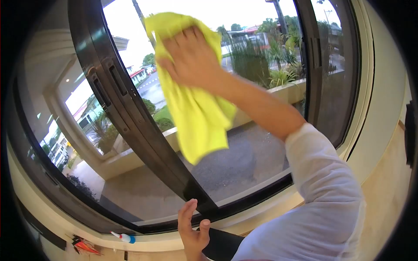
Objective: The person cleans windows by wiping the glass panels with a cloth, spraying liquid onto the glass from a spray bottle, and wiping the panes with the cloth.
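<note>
**Yellow cloth (pixel 200 122) at sliding window (pixel 150 143)**

Glazing overlooks pavement (pixel 244 161) and plants (pixel 248 58); a cream sill (pixel 161 243) runs below. Right arm (pixel 261 106): extended upward, elbow bent. Right hand (pixel 191 61): grasping the cloth's upper part before the glass. Left hand (pixel 192 230): released, raised near the lower frame, fingers slightly bent, thumb apart.

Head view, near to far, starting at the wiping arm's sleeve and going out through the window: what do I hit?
White sleeve → right hand → yellow cloth → window pane → low beige wall → tall green reeds.
</note>
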Demonstrator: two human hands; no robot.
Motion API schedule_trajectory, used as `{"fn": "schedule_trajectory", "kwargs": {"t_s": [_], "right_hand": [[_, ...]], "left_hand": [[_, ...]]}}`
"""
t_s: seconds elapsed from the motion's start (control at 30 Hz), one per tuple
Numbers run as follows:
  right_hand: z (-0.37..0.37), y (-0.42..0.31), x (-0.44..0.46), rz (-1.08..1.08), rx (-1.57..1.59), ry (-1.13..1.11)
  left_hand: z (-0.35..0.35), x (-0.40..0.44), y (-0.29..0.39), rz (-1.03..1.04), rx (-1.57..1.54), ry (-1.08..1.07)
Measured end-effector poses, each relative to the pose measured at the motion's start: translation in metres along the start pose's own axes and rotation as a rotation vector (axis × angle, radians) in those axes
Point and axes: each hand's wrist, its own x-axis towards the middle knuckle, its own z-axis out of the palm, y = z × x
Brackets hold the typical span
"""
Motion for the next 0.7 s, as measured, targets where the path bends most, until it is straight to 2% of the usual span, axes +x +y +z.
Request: {"fn": "schedule_trajectory", "kwargs": {"t_s": [0.07, 0.13, 0.2, 0.23, 0.27, 0.33, 0.4, 0.43, 0.47, 0.53, 0.57, 0.6, 0.67, 0.7], "right_hand": [[0.041, 0.003, 0.064, -0.006, -0.097, 0.402], [0.048, -0.037, 0.065, -0.072, -0.208, 0.325], [0.054, -0.084, 0.013, -0.149, 0.239, 0.272], [0.041, -0.097, -0.019, -0.171, 0.235, 0.181], [0.028, -0.095, -0.046, -0.195, 0.225, 0.090], [0.033, -0.077, -0.078, -0.216, 0.281, 0.056], [0.025, -0.055, -0.077, -0.218, 0.320, 0.010], [0.024, -0.038, -0.051, -0.113, 0.329, -0.100], [0.019, -0.019, -0.024, -0.004, 0.337, -0.207], [0.005, 0.016, 0.011, 0.064, 0.098, 0.222], [0.001, 0.036, 0.007, 0.124, -0.001, 0.334], [-0.008, 0.059, -0.009, 0.228, 0.013, 0.297], [-0.022, 0.091, -0.076, 0.463, 0.079, 0.381], [-0.038, 0.083, -0.105, 0.591, -0.114, 0.266]], "left_hand": [[-0.004, 0.004, -0.004, -0.003, -0.023, 0.011], [-0.001, 0.007, -0.002, 0.000, -0.042, 0.013], [0.006, 0.010, 0.000, 0.002, -0.021, -0.004], [0.006, 0.012, 0.003, 0.007, -0.001, -0.032], [0.007, 0.015, 0.005, 0.014, -0.002, -0.040], [0.007, 0.023, 0.014, 0.112, 0.184, -0.054], [0.005, 0.045, 0.031, 0.257, 0.393, -0.011], [0.004, 0.058, 0.039, 0.306, 0.529, 0.014], [0.004, 0.071, 0.048, 0.331, 0.508, -0.010], [0.010, 0.092, 0.060, 0.307, 0.906, 0.240], [0.012, 0.097, 0.060, 0.334, 0.891, 0.225], [0.011, 0.094, 0.057, 0.317, 0.841, 0.237], [0.009, 0.083, 0.049, 0.304, 0.770, 0.247], [0.008, 0.074, 0.044, 0.267, 0.748, 0.235]]}}
